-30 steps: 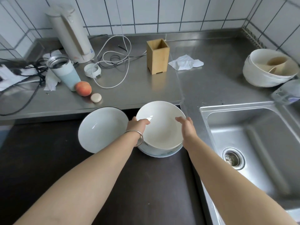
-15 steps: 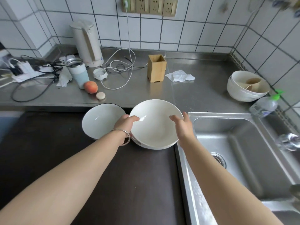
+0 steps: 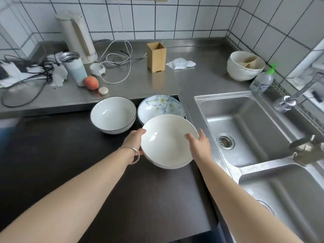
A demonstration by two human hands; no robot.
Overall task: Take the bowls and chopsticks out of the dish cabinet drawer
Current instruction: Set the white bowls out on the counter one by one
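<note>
A plain white bowl point(image 3: 168, 142) is held by both hands, tilted, above the dark pulled-out drawer point(image 3: 70, 163). My left hand point(image 3: 134, 140) grips its left rim; my right hand point(image 3: 199, 143) grips its right rim. Behind it in the drawer sits a floral-patterned bowl point(image 3: 160, 106), partly hidden by the held bowl. To its left rests a white bowl with a dark rim point(image 3: 113, 114). No chopsticks are visible.
A steel counter point(image 3: 201, 79) runs behind the drawer with an empty bamboo holder point(image 3: 156, 57), kettle point(image 3: 77, 35), thermos cup point(image 3: 73, 69), peach point(image 3: 90, 82), cables and tissue. Stacked white bowls point(image 3: 244, 66) and a soap bottle point(image 3: 263, 79) stand at right. A double sink point(image 3: 245, 128) lies right of the drawer.
Both hands have lifted the white bowl off the stack and drawn it toward me, uncovering the floral bowl beneath. The camera view has shifted.
</note>
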